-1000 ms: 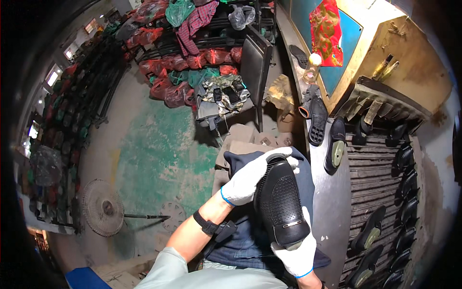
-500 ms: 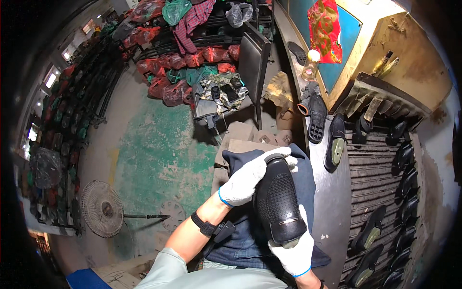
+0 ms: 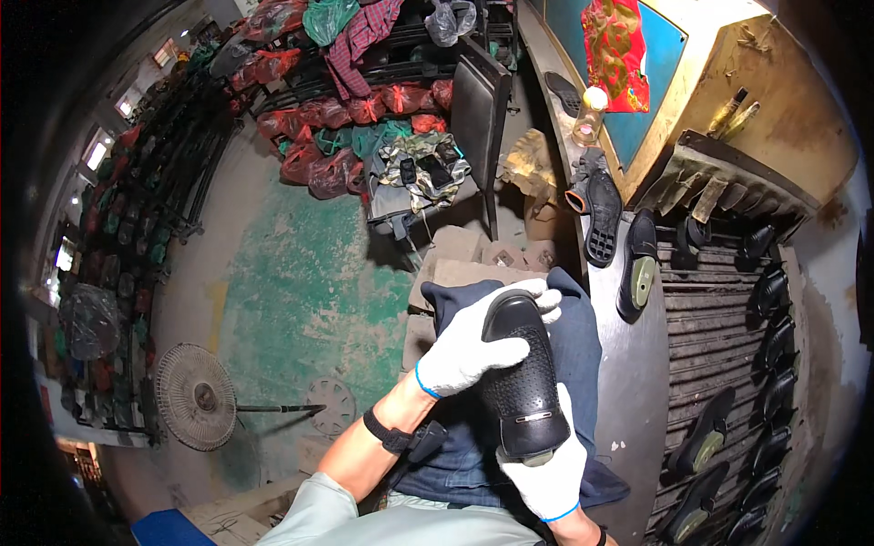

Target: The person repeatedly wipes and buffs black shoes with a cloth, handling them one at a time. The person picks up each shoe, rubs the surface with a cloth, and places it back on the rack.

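A black shoe (image 3: 528, 387) with a perforated upper and a small metal bar across it lies between my two hands above my lap. My left hand (image 3: 469, 344), in a white glove with a blue cuff, wraps round its far end, the thumb resting on the perforated top. My right hand (image 3: 551, 469), gloved the same way, grips the near end from below and from the right side. Part of a light insert shows under the near end. The shoe's underside is hidden from view.
On the metal ledge (image 3: 624, 391) to my right lie a dark sole (image 3: 601, 218) and a shoe with a green last (image 3: 641, 273). A slatted rack (image 3: 706, 341) beyond holds several black shoes. A fan (image 3: 196, 396) stands left; a chair (image 3: 478, 127) stands ahead.
My left thumb has moved from the shoe's side onto its perforated top. The shoe and my right hand have shifted slightly left.
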`<state>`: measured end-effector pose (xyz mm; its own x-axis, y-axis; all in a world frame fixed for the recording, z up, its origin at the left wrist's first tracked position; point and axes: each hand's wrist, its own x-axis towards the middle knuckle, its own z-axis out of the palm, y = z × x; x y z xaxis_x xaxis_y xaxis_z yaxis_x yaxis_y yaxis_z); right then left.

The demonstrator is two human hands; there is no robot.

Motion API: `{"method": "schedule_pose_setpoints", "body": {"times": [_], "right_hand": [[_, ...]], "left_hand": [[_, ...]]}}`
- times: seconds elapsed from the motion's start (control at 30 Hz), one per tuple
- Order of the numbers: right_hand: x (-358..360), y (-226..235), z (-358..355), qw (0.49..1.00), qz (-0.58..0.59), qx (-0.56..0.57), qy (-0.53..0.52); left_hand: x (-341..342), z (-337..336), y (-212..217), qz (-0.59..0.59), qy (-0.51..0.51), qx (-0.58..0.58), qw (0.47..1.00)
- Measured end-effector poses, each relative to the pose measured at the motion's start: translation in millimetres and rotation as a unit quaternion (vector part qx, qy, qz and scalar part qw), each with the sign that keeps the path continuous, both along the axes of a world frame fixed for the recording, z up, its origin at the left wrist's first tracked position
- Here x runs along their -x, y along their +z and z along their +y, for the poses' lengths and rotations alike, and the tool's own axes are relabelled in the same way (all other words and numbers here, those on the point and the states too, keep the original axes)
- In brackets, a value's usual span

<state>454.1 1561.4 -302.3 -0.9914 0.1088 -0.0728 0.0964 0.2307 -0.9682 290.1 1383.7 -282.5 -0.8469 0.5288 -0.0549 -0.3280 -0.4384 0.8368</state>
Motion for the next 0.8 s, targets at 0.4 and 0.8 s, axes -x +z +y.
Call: {"method": "schedule_pose_setpoints", "body": {"times": [0.4,0.8], "right_hand": [[10,-8,-3,0.999,0.015,0.000,0.047],[4,-20,-4,0.998,0.037,0.017,0.049]], "left_hand": [[6,-19,4,0.056,0.116,0.181,0.975],[0,-23,-2,-0.008,0.093,0.139,0.986]]}}
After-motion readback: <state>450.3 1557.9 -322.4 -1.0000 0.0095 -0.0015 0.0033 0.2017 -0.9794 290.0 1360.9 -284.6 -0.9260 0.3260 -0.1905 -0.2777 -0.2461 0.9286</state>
